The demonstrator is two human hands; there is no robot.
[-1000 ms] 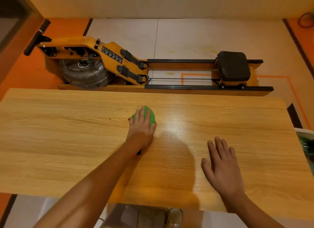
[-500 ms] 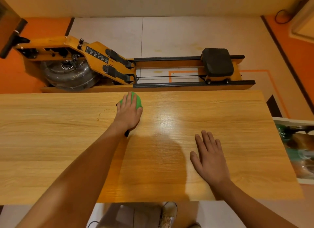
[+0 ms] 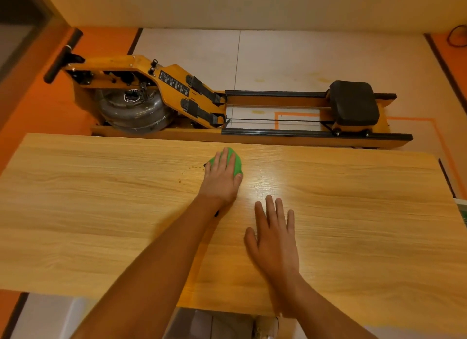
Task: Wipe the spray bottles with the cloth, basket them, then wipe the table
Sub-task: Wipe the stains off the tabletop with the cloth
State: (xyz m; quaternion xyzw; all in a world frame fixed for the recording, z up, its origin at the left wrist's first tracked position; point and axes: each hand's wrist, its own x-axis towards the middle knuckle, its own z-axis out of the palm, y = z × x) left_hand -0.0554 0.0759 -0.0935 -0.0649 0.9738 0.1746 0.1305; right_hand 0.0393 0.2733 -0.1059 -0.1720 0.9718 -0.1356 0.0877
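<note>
Wooden table (image 3: 101, 212), pale grain, fills the lower frame. Glare patch near the middle of the far half. Orange and white floor beyond.

Left hand (image 3: 221, 179): flat, fingers straight and close together, pressing down on a green cloth (image 3: 233, 161). Cloth bunched under the palm and fingers, showing at the fingertips and on the thumb side. It sits close to the table's far edge, about mid-length. A small dark bit shows under the wrist; cannot tell what it is.

Right hand (image 3: 275, 240): flat on the bare wood, fingers straight and slightly spread, holding nothing. Nearer the person than the cloth hand and just to its right. Looks like a brace.

Just left of the cloth: a few brown specks (image 3: 185, 173) on the wood, not yet wiped.

Right edge of frame: a sliver of something white and green (image 3: 463, 209), too little showing to name.

Behind the table, on the floor: a wooden rowing machine (image 3: 177, 93) with a water tank (image 3: 134, 111) and a black seat (image 3: 353, 102).

Progress, as a judgement: no spray bottles on the table or elsewhere in view, so the wiping and basketing of bottles looks finished. This is the last stage, wiping the table. The specks beside the cloth remain; how much of the top has been covered cannot be told.
</note>
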